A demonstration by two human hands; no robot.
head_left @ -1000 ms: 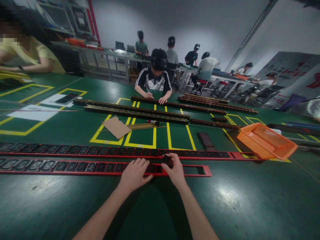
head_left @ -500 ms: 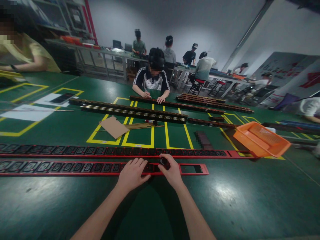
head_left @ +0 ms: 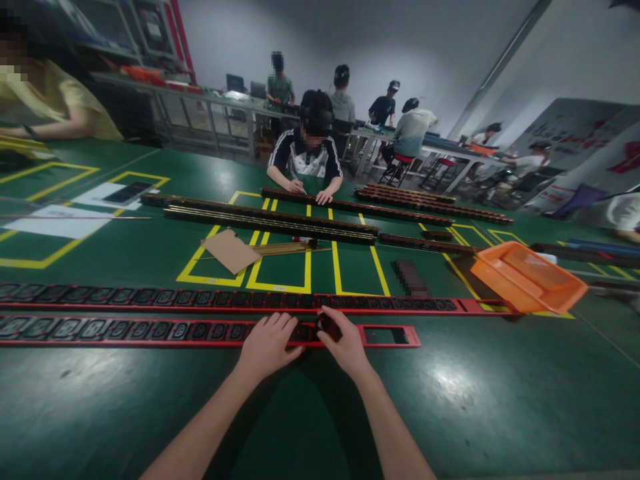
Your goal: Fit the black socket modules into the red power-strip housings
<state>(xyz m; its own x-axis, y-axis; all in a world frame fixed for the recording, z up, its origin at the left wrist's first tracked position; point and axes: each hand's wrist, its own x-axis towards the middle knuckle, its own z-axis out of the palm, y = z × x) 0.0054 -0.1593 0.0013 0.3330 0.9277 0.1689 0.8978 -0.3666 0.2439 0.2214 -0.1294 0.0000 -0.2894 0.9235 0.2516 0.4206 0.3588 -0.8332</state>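
Observation:
A long red strip (head_left: 414,337) fitted with a row of black sockets lies across the near table, with a rectangular opening at its right end. My left hand (head_left: 267,343) rests on it, fingers extended over the sockets and thumb apart. Just to the right, my right hand (head_left: 346,341) pinches a small black socket (head_left: 327,325) between thumb and fingers, at the strip. Whether that socket is seated in the strip cannot be made out. Behind runs a second red strip (head_left: 467,306), parallel to the first and also filled with black sockets.
An orange bin (head_left: 530,277) sits tilted at the right. Farther back are a cardboard piece (head_left: 231,251), a dark block (head_left: 411,278) and long dark metal strips (head_left: 270,223). Across the table a person (head_left: 305,157) works with a pen-like tool; another sits at left.
The view has shifted slightly. My right hand has lowered a little with the black socket toward the near strip. My left hand stays in place on it.

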